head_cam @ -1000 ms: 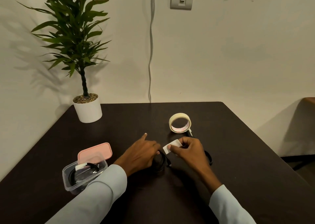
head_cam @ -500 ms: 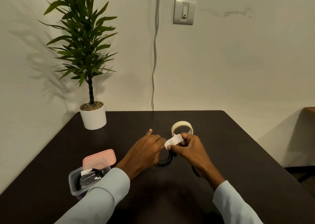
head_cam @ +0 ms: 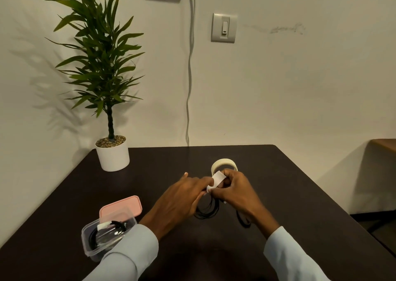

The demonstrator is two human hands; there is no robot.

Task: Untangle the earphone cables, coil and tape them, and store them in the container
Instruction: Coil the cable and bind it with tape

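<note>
Hands meet above the middle of the dark brown desk (head_cam: 278, 173). The right hand (head_cam: 237, 192) pinches a short white strip of tape (head_cam: 217, 180) in its grip, while the left hand (head_cam: 182, 197) grasps a coiled black earphone cable (head_cam: 209, 210) hanging just below the strip. A cream roll of masking tape (head_cam: 224, 163) stands just beyond the fingers. Near left, a clear plastic container (head_cam: 90, 238) holds another taped black coil (head_cam: 107, 230), with its pink lid (head_cam: 121, 208) lying just behind it.
</note>
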